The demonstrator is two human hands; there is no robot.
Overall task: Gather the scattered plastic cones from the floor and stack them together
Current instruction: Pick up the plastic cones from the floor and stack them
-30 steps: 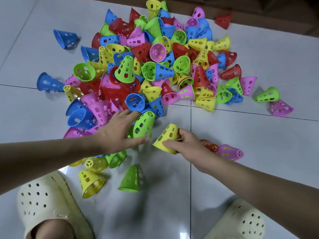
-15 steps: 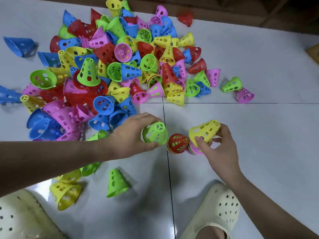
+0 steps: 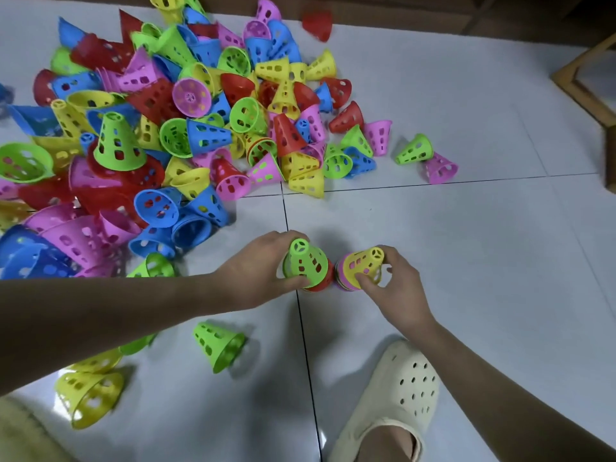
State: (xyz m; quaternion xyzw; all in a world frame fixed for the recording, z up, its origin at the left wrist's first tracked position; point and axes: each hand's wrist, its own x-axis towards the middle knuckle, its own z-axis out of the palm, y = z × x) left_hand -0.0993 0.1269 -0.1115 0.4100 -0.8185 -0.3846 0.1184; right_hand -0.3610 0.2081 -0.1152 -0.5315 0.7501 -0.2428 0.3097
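Your left hand fingers are gripping a green cone over a red cone; your right hand fingers are pinching a yellow cone just beside.

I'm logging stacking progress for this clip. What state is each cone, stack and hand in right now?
Left hand: grips the green cone.
Green cone: upright, capping a red cone.
Right hand: pinches the yellow cone.
Yellow cone: tilted, on a pink stack.
Loose green cone: on its side.
Loose yellow cone: on its side.
Cone pile: unsorted.
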